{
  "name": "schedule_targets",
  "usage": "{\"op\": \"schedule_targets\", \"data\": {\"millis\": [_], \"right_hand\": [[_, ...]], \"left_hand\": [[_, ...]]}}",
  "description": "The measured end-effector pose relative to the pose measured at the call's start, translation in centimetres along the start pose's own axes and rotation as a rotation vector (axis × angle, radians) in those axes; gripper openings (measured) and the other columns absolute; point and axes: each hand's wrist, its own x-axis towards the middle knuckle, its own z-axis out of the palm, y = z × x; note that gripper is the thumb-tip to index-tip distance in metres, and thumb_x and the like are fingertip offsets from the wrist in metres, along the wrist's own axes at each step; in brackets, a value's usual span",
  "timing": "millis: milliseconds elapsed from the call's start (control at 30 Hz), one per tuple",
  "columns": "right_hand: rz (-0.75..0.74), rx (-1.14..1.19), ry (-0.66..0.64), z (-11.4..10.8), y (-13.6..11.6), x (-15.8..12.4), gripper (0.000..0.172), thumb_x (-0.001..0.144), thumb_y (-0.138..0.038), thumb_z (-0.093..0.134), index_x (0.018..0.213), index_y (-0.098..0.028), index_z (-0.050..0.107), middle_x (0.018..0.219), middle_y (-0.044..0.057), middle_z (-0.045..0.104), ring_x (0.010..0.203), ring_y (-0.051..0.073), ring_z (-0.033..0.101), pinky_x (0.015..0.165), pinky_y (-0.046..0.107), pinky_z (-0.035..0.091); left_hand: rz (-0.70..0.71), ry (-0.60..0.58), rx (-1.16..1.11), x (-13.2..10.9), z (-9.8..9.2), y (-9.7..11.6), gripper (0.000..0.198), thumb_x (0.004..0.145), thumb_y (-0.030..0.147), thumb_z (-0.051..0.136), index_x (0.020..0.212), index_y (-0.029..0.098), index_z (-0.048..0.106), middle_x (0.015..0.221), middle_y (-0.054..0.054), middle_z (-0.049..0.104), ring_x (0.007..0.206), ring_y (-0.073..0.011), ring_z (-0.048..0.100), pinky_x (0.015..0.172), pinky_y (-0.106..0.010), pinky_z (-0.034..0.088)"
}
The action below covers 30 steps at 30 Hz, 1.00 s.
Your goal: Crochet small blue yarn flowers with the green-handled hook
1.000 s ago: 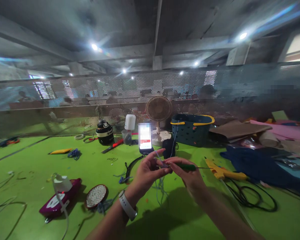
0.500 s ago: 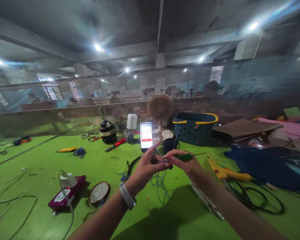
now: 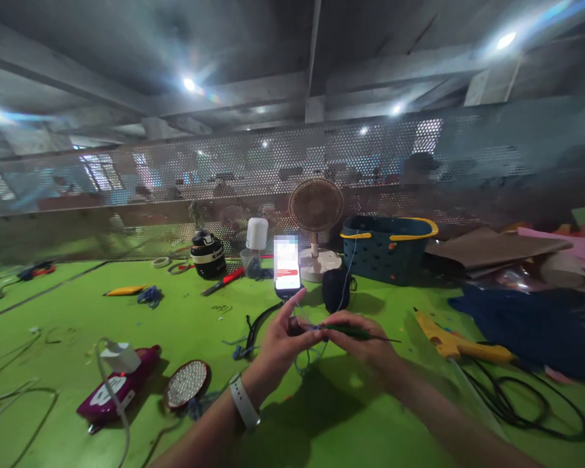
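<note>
My left hand (image 3: pixel 287 341) pinches a small piece of bluish yarn work (image 3: pixel 316 329), its index finger raised toward the lit phone (image 3: pixel 287 266). Close against it, my right hand (image 3: pixel 363 338) is closed on a green-handled hook (image 3: pixel 353 331), whose thin shaft points right. The hook's working end is hidden between the fingertips. Light blue yarn (image 3: pixel 305 364) hangs in loops below the hands. Behind my right hand sits a dark ball of yarn (image 3: pixel 336 290).
A fan (image 3: pixel 316 207) and a blue basket (image 3: pixel 387 250) with yellow handles stand behind. At right lie a yellow glue gun (image 3: pixel 461 341) and dark cloth (image 3: pixel 531 325). A purple power strip (image 3: pixel 121 383) and a round studded object (image 3: pixel 187 385) are at left.
Both hands have moved slightly lower in the view and remain together. The hook has tilted, its right end now lower. Table objects appear shifted as the view moved.
</note>
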Motion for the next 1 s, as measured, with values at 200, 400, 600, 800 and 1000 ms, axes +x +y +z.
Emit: {"op": "schedule_targets", "data": {"millis": [200, 400, 600, 800, 1000], "right_hand": [[-0.003, 0.086, -0.037, 0.1, 0.5, -0.7, 0.009, 0.078, -0.032, 0.076, 0.087, -0.030, 0.078, 0.085, 0.001, 0.076, 0.081, 0.016, 0.070, 0.074, 0.031, 0.059], [0.002, 0.129, -0.030, 0.1, 0.1, -1.2, 0.010, 0.075, -0.034, 0.079, 0.083, -0.028, 0.078, 0.083, 0.002, 0.075, 0.079, 0.017, 0.070, 0.072, 0.031, 0.060], [0.035, 0.122, 0.034, 0.6, 0.1, -1.7, 0.010, 0.079, -0.033, 0.076, 0.087, -0.028, 0.077, 0.088, 0.002, 0.075, 0.083, 0.017, 0.071, 0.076, 0.030, 0.059], [-0.034, 0.072, 0.043, 0.8, 0.1, -1.8, 0.012, 0.081, -0.030, 0.074, 0.092, -0.031, 0.076, 0.095, 0.001, 0.075, 0.090, 0.018, 0.070, 0.081, 0.031, 0.059], [0.024, 0.152, 0.033, 0.5, 0.1, -1.9, 0.011, 0.080, -0.029, 0.076, 0.090, -0.032, 0.078, 0.092, 0.000, 0.076, 0.087, 0.017, 0.071, 0.080, 0.030, 0.060]], "left_hand": [[-0.022, -0.071, 0.042, -1.0, -0.3, 0.5, 0.088, 0.070, 0.019, 0.083, 0.146, 0.023, 0.039, 0.074, 0.001, 0.067, 0.071, -0.0120, 0.063, 0.069, -0.024, 0.046], [-0.013, -0.117, 0.032, -1.2, 0.0, 1.0, 0.067, 0.070, 0.025, 0.083, 0.131, 0.016, 0.057, 0.069, 0.001, 0.066, 0.069, -0.0126, 0.063, 0.071, -0.026, 0.047], [-0.018, -0.102, 0.026, -0.9, 0.1, 0.5, 0.083, 0.066, 0.017, 0.085, 0.139, 0.016, 0.047, 0.072, -0.001, 0.070, 0.068, -0.0125, 0.065, 0.069, -0.025, 0.048], [-0.001, -0.089, 0.007, -1.3, 0.1, 0.2, 0.092, 0.070, 0.015, 0.082, 0.148, 0.020, 0.034, 0.075, -0.001, 0.070, 0.072, -0.0120, 0.064, 0.072, -0.025, 0.048], [-0.037, -0.087, -0.027, -1.4, 0.0, 0.3, 0.101, 0.069, 0.012, 0.082, 0.152, 0.023, 0.025, 0.074, 0.001, 0.067, 0.072, -0.0123, 0.064, 0.073, -0.027, 0.049]]}}
